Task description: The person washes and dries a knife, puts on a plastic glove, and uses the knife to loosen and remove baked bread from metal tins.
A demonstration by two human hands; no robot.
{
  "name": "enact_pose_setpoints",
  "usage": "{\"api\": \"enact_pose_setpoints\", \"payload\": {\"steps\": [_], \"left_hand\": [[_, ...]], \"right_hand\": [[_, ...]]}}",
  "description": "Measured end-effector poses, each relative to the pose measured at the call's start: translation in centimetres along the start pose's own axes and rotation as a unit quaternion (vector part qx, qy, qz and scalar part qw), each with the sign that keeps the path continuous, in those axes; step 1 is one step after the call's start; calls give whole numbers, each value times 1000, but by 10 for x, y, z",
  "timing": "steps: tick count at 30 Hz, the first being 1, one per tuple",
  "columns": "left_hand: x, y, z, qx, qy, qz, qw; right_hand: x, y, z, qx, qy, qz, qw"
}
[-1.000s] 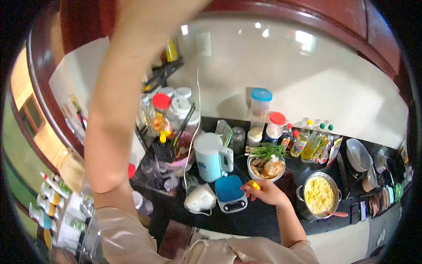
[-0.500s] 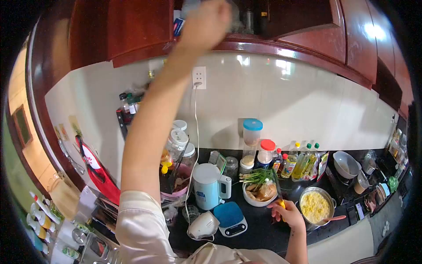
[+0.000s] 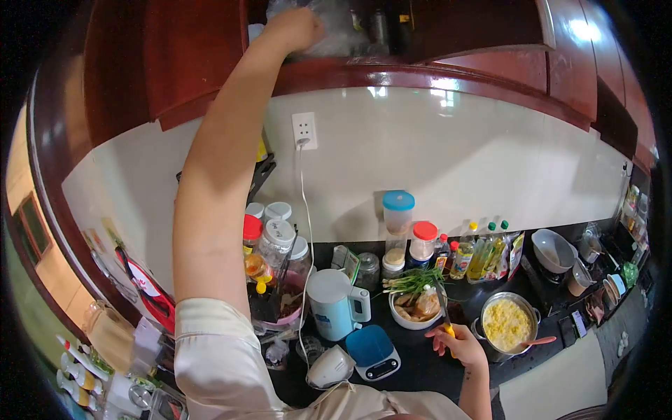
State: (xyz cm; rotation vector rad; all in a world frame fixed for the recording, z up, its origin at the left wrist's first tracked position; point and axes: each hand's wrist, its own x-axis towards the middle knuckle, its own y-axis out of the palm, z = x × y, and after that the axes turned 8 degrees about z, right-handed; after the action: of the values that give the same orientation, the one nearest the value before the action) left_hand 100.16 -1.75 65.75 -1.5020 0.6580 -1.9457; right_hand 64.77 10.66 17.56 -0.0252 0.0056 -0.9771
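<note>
My left hand [image 3: 299,29] reaches up into the open wall cabinet, its fingers closed at a clear plastic bag [image 3: 339,31]. My right hand [image 3: 458,344] is wrapped round the yellow handle of a knife [image 3: 444,308], whose blade points up beside a white bowl [image 3: 414,324]. In that bowl are brown pieces and a wrapped bundle, with green onions [image 3: 413,280] across its back. Right of my right hand stands a pot [image 3: 505,324] of yellow and white food with a pink-handled utensil. A kitchen scale [image 3: 374,352] with a blue top lies to the left.
A light blue kettle [image 3: 332,302] and a white hand mixer [image 3: 330,366] stand left of the scale. A white cord [image 3: 305,210] hangs from the wall outlet. Jars [image 3: 423,243] and oil bottles [image 3: 481,257] line the wall. The cabinet door [image 3: 483,28] hangs open overhead.
My left hand has moved into the cabinet and closed at the plastic bag. My right hand has shifted right from the scale, and the knife blade now shows. The view has tilted upward.
</note>
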Motion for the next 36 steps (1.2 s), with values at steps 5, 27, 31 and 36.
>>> {"api": "enact_pose_setpoints", "payload": {"steps": [5, 27, 31, 36], "left_hand": [[11, 7, 1, 46, 35, -51, 997], [60, 38, 52, 45, 128, -53, 989], [35, 8, 17, 65, 24, 27, 997], [7, -4, -7, 54, 143, -258, 954]], "right_hand": [[5, -1, -2, 1, 17, 28, 999], [27, 4, -4, 8, 59, 55, 997], [29, 2, -2, 6, 64, 52, 997], [33, 4, 6, -3, 49, 53, 997]]}}
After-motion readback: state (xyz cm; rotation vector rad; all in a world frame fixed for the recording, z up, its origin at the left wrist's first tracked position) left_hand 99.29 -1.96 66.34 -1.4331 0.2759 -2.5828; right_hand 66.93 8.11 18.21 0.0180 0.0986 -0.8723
